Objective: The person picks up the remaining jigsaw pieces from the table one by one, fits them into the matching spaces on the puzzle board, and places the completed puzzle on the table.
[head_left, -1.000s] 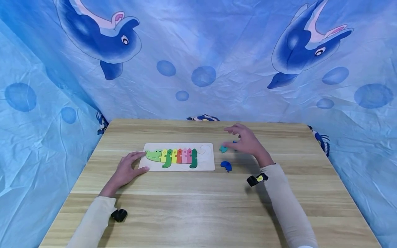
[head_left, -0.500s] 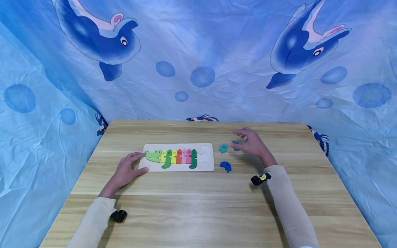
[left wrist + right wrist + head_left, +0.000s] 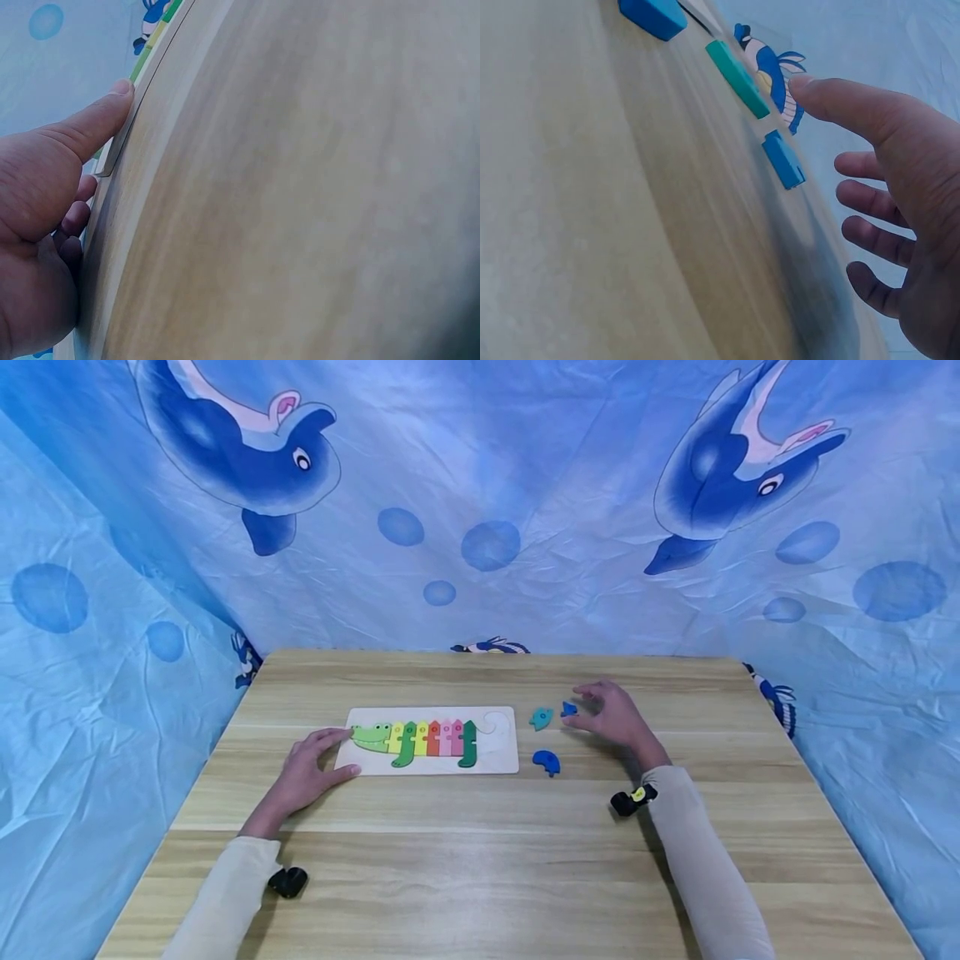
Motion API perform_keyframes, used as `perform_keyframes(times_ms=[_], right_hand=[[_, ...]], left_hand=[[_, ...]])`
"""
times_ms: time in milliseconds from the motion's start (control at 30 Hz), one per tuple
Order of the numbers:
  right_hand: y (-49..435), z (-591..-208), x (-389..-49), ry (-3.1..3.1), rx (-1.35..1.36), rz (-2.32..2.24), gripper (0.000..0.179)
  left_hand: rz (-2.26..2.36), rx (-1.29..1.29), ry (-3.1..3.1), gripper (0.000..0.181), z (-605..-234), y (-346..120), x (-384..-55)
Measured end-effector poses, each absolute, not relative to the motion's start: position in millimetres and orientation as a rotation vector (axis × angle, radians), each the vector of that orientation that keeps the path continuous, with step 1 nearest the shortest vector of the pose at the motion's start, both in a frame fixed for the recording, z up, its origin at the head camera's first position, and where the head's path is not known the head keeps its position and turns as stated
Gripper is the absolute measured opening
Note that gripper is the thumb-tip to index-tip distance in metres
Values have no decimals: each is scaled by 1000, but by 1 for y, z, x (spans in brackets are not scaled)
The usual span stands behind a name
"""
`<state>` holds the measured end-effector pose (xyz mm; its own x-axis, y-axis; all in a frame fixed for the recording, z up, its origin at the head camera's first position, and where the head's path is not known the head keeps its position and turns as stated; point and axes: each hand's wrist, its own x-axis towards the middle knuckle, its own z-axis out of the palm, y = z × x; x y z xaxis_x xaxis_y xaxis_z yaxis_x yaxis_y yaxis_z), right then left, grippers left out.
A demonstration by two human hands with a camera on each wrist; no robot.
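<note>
A white puzzle board [image 3: 429,765] lies flat on the table, bearing a colourful crocodile made of several pieces; a curled tail outline shows at its right end. My left hand [image 3: 306,772] rests at the board's left end, its thumb touching the near corner and its fingers at the left side. In the left wrist view the thumb [image 3: 101,124] lies against the board's edge. Right of the board are a teal piece [image 3: 541,719], a small blue piece [image 3: 569,710] and a darker blue curved piece [image 3: 547,762]. My right hand [image 3: 615,713] hovers beside the small blue piece, holding nothing.
The wood-grain table [image 3: 480,860] extends in front of the board and to both sides. A blue cloth backdrop [image 3: 480,468] with printed dolphins hangs behind and at the sides. Small black cameras [image 3: 288,882] sit at both wrists.
My right hand has drawn back to the right, from over the teal and small blue pieces, leaving both in view. The left hand and the board have stayed put.
</note>
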<state>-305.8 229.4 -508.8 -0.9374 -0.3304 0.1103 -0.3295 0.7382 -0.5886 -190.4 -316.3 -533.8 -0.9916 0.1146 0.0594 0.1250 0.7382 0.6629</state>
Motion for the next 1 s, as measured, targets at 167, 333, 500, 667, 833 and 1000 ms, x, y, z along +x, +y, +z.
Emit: perform_keyframes(times_ms=[167,333,500,667,833,1000], right_hand=[[232,-515,-307,2919,-530,-976,74],[231,-522,-308,2935,-578,-972,70],[230,-525,-308,2949,-620,-978,62],[230,-527,-309,2954,-627,-975,56],[229,-528,-309,2973,-627,-942,52],[229,-528,-307,2996,-625,-910,50]], left_hand=[[-1116,-197,-2905,72,-535,-316,-190],[-1110,-197,-2910,73,-536,-316,-191],[-1111,-199,-2904,73,-537,-316,-190],[-1111,-202,-2893,72,-538,-316,-190],[-1112,-204,-2889,73,-539,-316,-190],[-1121,-200,-2897,74,-539,-316,-190]])
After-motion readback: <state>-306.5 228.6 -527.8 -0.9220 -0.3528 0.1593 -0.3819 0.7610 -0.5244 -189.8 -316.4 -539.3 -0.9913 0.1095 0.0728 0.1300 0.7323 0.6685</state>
